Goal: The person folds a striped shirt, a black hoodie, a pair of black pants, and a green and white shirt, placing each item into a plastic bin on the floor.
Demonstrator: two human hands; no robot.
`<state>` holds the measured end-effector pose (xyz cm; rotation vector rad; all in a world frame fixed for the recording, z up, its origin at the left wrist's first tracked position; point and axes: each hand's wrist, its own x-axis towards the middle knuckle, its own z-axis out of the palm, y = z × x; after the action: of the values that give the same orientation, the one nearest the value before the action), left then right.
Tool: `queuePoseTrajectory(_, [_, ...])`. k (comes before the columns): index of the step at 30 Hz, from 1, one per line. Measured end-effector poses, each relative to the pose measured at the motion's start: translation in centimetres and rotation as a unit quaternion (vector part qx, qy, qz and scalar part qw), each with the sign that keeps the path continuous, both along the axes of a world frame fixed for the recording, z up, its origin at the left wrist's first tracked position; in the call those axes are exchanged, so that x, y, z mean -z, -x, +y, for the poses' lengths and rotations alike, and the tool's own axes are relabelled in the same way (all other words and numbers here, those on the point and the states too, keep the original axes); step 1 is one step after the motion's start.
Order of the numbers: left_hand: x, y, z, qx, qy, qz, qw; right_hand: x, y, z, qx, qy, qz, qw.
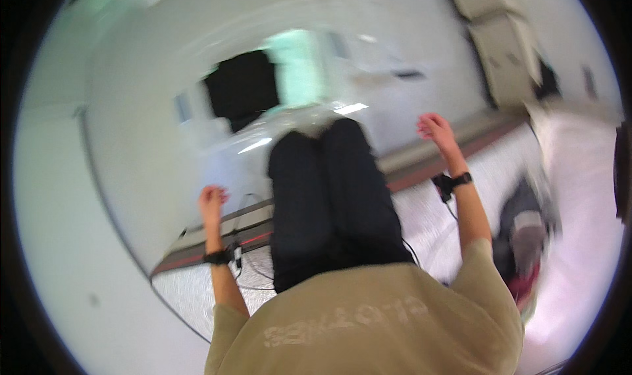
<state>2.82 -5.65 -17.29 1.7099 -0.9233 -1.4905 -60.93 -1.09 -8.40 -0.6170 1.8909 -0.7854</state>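
Note:
My left hand (212,199) hangs to the left of my legs, its fingers curled in. It is blurred, and I cannot tell whether anything thin is between the fingers. On the right, my right hand (434,127) is raised beside my knees with its fingers bent; no object shows in it. A black piece, perhaps folded cloth (244,88), lies beyond my knees on a pale surface (148,103). Beside it is a pale green, blurred piece (298,69). Bright glints suggest clear plastic (254,145) just past my knees. Neither hand touches the black piece.
Dark trousers (335,207) cover my legs. A ledge with a reddish stripe (459,153) crosses at my sides. Beige boxes (508,59) stand at the upper right. Thin cables (410,251) run near my wrists. A blurred grey and red thing (528,241) is at right.

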Motion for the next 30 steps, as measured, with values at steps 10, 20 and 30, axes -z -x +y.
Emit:
queuePoseTrajectory(10, [-8.9, 5.6, 0.1, 0.203, 0.101, -0.073, 0.971, -9.5, 2.9, 49.3, 0.305, -0.302, 0.535, 0.728])
queuePoseTrajectory(20, [-16.7, 14.6, 0.1, 0.338, 0.217, -0.108, 0.909, -10.2, -3.2, 64.8, 0.500, -0.196, 0.409, 0.737])
queuePoseTrajectory(30, [-23.5, 22.5, 5.5, 0.422, 0.106, 0.065, 0.898, -14.4, -14.7, 25.0, 0.003, 0.343, 0.097, 0.934])
